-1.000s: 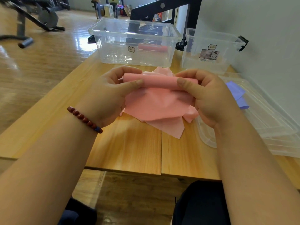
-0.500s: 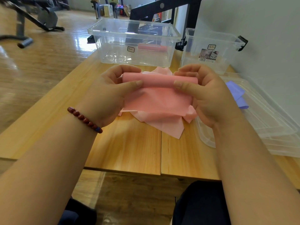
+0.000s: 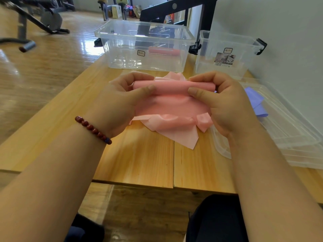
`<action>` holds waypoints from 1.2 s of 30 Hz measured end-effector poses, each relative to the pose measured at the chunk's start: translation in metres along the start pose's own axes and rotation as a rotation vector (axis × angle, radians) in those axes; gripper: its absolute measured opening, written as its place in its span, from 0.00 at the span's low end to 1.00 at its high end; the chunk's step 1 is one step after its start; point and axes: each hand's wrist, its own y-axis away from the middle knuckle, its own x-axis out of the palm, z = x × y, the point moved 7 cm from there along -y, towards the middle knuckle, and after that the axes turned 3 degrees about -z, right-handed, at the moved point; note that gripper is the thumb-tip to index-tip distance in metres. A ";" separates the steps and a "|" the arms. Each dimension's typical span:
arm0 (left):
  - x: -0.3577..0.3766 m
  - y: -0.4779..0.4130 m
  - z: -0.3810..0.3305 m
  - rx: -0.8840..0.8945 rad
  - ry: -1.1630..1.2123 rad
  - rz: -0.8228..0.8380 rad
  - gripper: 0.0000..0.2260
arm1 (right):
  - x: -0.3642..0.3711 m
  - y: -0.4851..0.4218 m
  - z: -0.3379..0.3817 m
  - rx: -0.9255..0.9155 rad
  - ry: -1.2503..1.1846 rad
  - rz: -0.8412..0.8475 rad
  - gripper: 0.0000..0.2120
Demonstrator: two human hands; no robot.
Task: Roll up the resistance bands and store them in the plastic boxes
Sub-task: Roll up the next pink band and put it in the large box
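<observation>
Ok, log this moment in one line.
state: pink band part-rolled; left hand: grips it; right hand: grips it; large box: stored roll inside

A light wooden table, two boards joined at a seam, stands on a glossy wood floor; grey exercise equipment sits far left; a black metal frame rises behind, beside a white wall.

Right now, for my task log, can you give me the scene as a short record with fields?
left hand: grips the left end of the pink band
right hand: grips its right end
pink band: partly rolled, tail loose on the table
big box: open, one pink roll inside
small box: open, right of the big box
purple band: lies flat on the lids, at the right
</observation>
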 end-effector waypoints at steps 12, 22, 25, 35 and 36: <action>0.002 0.000 -0.002 0.024 0.035 0.052 0.12 | 0.000 0.000 -0.003 0.041 0.029 0.005 0.07; -0.002 -0.004 -0.001 0.039 0.021 0.040 0.11 | 0.006 0.000 -0.002 0.022 -0.038 0.092 0.13; -0.003 -0.002 -0.003 0.047 0.024 0.026 0.14 | 0.005 0.000 -0.009 0.116 -0.044 0.081 0.14; 0.001 -0.001 -0.002 0.009 0.090 0.003 0.09 | 0.002 -0.002 -0.004 0.011 -0.004 0.037 0.13; 0.001 -0.001 -0.001 0.014 0.082 0.000 0.09 | 0.002 -0.002 -0.004 0.001 0.005 0.042 0.12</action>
